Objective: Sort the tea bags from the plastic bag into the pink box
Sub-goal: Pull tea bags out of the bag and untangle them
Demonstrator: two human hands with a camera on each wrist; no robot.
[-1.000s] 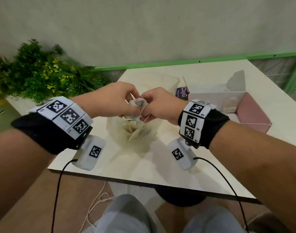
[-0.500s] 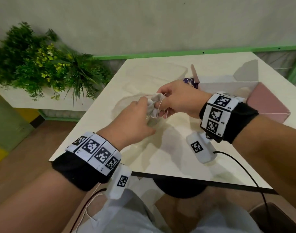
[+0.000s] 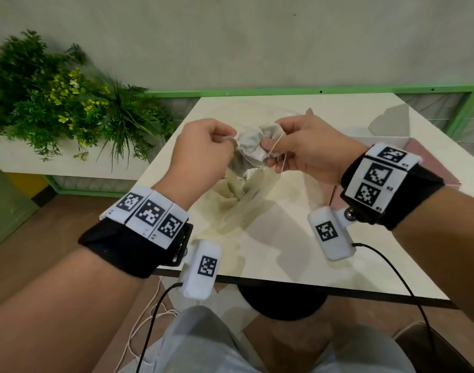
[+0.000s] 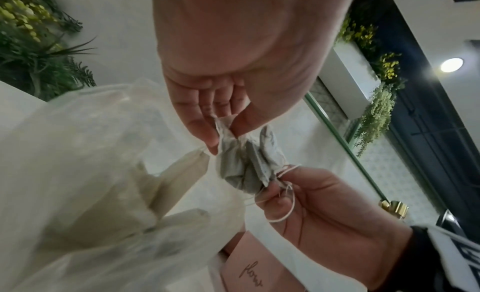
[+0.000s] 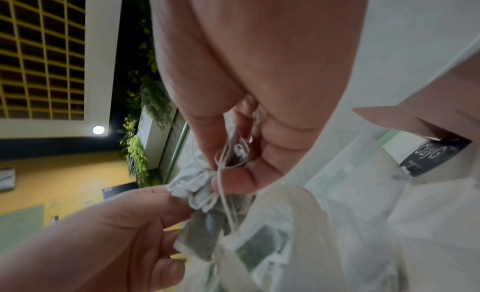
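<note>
Above the plastic bag (image 3: 238, 200) on the white table (image 3: 324, 254), both hands are now holding the tea bags (image 3: 253, 146) higher than half a second ago. The left hand (image 3: 203, 154) is pinching one paper corner between thumb and forefinger; the right hand (image 3: 308, 149) is pinching the tangled strings (image 4: 284, 190). The pink box (image 3: 432, 154) is sitting behind the right wrist.
</note>
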